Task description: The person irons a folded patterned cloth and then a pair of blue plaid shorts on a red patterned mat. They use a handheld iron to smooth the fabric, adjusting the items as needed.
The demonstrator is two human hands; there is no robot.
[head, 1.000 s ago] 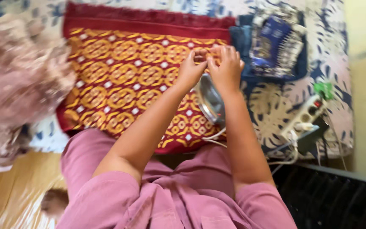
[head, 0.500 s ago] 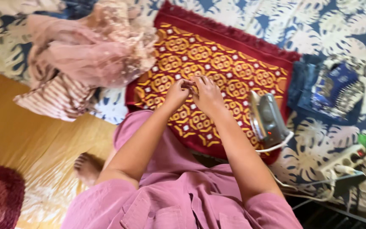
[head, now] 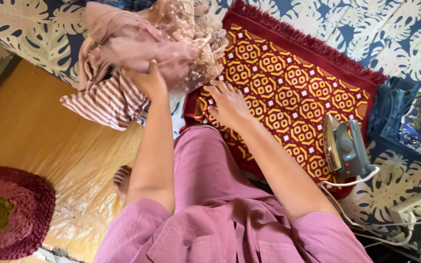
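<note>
My left hand (head: 144, 78) grips a heap of pink clothes (head: 123, 46) lying on the bed at the upper left, with a pink lace piece on top and a red-and-white striped garment (head: 104, 102) below. My right hand (head: 226, 103) lies flat, fingers apart, on a red mat with a yellow pattern (head: 288, 83). A grey electric iron (head: 344, 146) stands on its side at the mat's right end, apart from both hands.
A folded stack of blue clothes (head: 410, 119) lies right of the mat on the blue leaf-print sheet (head: 405, 34). A white power strip (head: 417, 204) with cords sits at the lower right. A round red rug (head: 10, 209) lies on the yellow floor.
My hands have parted from the middle of the mat. The left one has moved left onto the clothes heap and the right one has flattened on the mat. The view has swung left.
</note>
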